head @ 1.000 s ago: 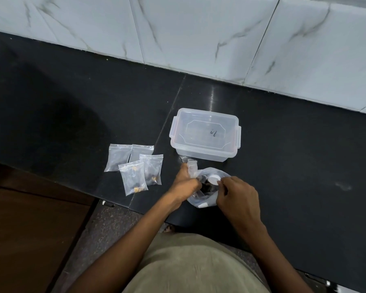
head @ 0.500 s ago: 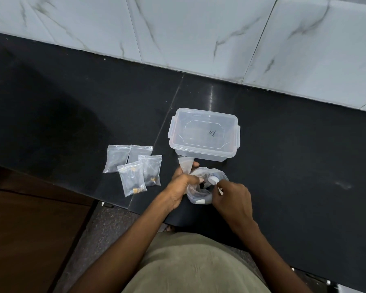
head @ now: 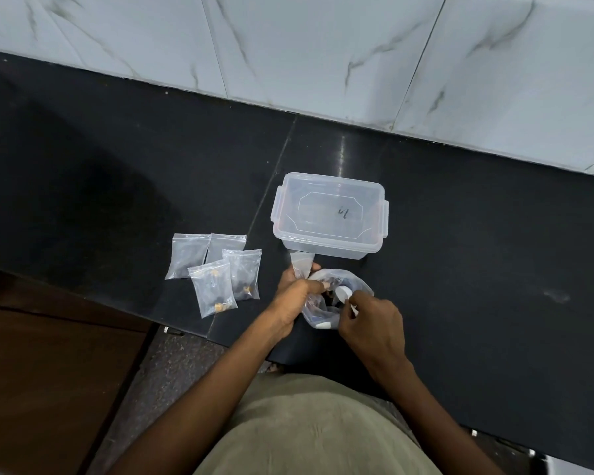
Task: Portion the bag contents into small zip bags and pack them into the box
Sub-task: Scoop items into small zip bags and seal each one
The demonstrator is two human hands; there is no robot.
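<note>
1. The left hand (head: 297, 291) pinches a small zip bag (head: 301, 262) and the rim of the clear bag (head: 326, 305), centre frame.
2. The right hand (head: 371, 323) pinches the bag's other rim.
3. The lidded box (head: 330, 214) sits just above; four small bags (head: 216, 272) lie left of it on the counter (head: 477, 252).

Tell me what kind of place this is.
Probably a home kitchen: a polished black stone counter against white marble-look wall tiles, with a clear plastic storage box on it.
</note>
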